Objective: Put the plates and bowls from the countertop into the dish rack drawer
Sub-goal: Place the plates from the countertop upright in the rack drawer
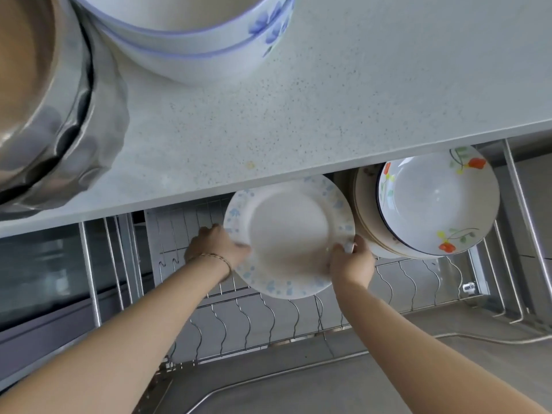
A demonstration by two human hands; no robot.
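L hand (215, 245), R hand (354, 264): grip round blue-flecked plate (289, 234) rim, top edge behind countertop (298, 115).

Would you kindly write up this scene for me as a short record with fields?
held: plate, blue-patterned rim, over the rack
left hand: grips plate's left edge
right hand: grips plate's right edge
already racked: flowered dishes, on edge, right of plate
countertop: stacked bowls, steel vessels
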